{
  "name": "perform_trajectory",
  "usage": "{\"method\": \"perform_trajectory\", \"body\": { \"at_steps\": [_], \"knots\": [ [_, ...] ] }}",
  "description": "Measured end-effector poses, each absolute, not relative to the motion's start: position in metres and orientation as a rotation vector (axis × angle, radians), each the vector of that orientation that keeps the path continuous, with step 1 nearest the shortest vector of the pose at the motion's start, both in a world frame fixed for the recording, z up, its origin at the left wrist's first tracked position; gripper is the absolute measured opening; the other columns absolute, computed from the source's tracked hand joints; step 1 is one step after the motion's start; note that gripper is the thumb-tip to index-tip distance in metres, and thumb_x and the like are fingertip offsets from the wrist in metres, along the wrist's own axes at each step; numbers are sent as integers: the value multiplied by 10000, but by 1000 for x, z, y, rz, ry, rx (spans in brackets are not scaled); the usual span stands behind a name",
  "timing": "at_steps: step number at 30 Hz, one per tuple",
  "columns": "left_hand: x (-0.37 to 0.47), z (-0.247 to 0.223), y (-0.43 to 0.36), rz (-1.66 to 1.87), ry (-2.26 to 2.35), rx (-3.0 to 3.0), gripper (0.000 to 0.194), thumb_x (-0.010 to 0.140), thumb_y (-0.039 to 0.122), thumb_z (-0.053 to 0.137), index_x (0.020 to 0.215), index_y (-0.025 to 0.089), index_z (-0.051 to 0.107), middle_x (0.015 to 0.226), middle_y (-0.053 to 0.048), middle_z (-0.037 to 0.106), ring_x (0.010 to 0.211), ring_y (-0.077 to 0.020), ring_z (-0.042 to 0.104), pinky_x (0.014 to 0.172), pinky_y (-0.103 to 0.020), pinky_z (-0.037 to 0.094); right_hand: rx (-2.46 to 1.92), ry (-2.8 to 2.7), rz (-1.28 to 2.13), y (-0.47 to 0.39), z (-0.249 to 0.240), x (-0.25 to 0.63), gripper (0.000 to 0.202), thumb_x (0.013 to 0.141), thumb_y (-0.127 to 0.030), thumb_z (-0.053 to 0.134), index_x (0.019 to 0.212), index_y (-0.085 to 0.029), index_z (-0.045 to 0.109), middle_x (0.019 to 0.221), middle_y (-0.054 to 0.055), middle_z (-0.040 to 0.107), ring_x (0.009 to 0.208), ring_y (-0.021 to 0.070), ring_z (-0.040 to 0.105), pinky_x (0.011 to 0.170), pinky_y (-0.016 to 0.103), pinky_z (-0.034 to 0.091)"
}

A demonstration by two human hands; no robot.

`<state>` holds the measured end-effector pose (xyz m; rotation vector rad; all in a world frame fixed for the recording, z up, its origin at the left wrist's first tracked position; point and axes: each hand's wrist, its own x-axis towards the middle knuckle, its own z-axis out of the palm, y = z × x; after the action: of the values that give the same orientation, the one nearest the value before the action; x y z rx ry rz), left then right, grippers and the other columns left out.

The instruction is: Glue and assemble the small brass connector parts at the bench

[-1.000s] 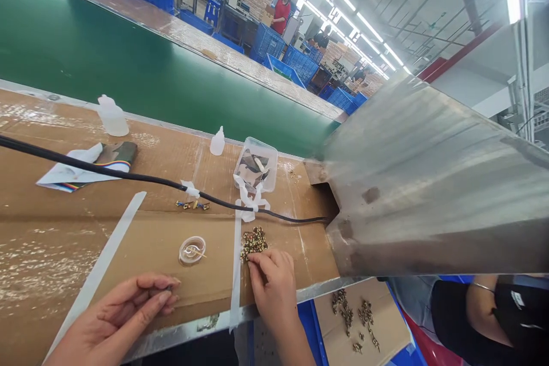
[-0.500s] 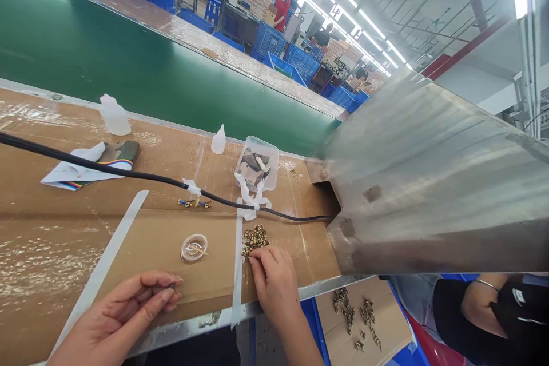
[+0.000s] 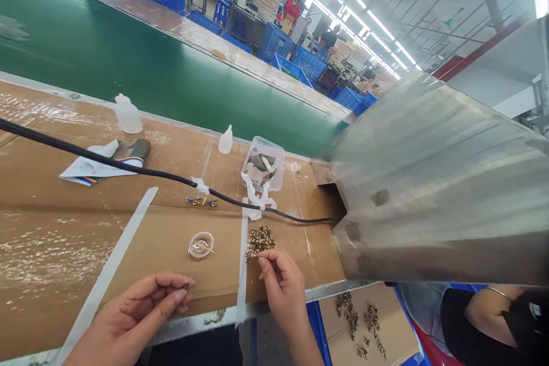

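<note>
My left hand (image 3: 148, 309) is over the table's near edge, with thumb and fingers pinched on a small dark piece (image 3: 185, 287) whose kind I cannot make out. My right hand (image 3: 283, 286) is at the near edge of a pile of small brass-and-dark parts (image 3: 261, 239). Its thumb and forefinger are closed together; whatever is between them is too small to name. Between the hands, farther back, a small round clear dish (image 3: 201, 246) holds a pale stick and some clear stuff. A short row of small blue-and-gold pieces (image 3: 201, 202) lies beyond the dish.
A black cable (image 3: 163, 172) crosses the cardboard-covered table, taped down. Behind it stand two white squeeze bottles (image 3: 128, 115) and a clear plastic box (image 3: 281, 163). A metal housing (image 3: 407, 194) rises at right. Below it, more parts (image 3: 349, 317) lie on cardboard, near a co-worker's arm (image 3: 489, 314).
My right hand has drawn slightly back from the pile, fingertips now at its near edge. My left hand keeps its pinch. The whole view has shifted a little.
</note>
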<state>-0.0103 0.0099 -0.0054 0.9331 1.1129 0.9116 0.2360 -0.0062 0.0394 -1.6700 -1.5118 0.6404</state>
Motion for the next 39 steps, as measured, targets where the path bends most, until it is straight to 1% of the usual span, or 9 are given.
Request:
{"method": "perform_trajectory", "body": {
  "at_steps": [2,5,7,10,13,17,21,30,39],
  "knots": [
    [-7,-2,9,898,1088,955,273,700,483,768,855,260,747,868,-40,766,815,-259,726,740,-284,619,-1601,-1334,885,-9,45,227,186,931,-330,524,893,-194,646,748,19,619,632,138,589,591,243,469],
    [-3,8,9,884,1092,1002,285,713,506,746,843,252,754,847,-46,763,810,-251,725,737,-273,613,-1475,-1069,1216,-11,49,211,230,915,-397,557,879,-179,624,667,7,632,621,134,610,635,250,485],
    [-2,16,9,867,1098,1033,296,707,512,744,830,244,759,824,-49,762,788,-243,723,724,-260,609,-1408,-950,1344,-12,49,200,265,889,-433,595,868,-170,623,645,13,650,629,139,628,657,260,491],
    [-2,24,9,832,1104,1058,274,712,488,741,816,234,758,813,-51,762,764,-234,720,711,-254,603,-1355,-863,1446,-14,46,187,295,839,-454,659,878,-163,638,614,10,657,578,127,623,608,243,483],
    [-2,28,8,796,1089,1049,230,755,448,708,828,233,745,835,-52,760,803,-242,720,744,-279,598,-1342,-878,1493,-17,44,179,293,840,-445,665,916,-162,662,618,11,666,596,121,627,606,228,469],
    [-2,28,8,761,1017,1015,173,818,377,657,876,227,721,906,-60,752,871,-252,711,818,-332,578,-1372,-958,1464,-21,46,172,263,857,-417,653,940,-168,679,721,25,675,666,128,634,651,242,483],
    [-2,28,7,783,961,997,144,832,340,648,878,220,712,881,-52,748,864,-244,706,827,-334,571,-1333,-989,1463,-20,48,167,213,868,-371,650,940,-172,670,781,23,665,715,128,636,690,247,498],
    [-4,29,7,781,969,1046,116,849,293,630,883,211,705,836,-29,740,821,-209,691,778,-291,561,-1277,-911,1553,-16,51,163,237,823,-371,706,842,-154,614,695,8,652,669,111,615,641,211,473],
    [-5,25,5,763,939,1034,131,867,300,619,918,208,696,889,-45,743,851,-225,695,815,-332,554,-1334,-1008,1533,-17,52,165,246,853,-396,656,855,-161,583,710,11,643,668,126,624,649,231,481]
  ]
}}
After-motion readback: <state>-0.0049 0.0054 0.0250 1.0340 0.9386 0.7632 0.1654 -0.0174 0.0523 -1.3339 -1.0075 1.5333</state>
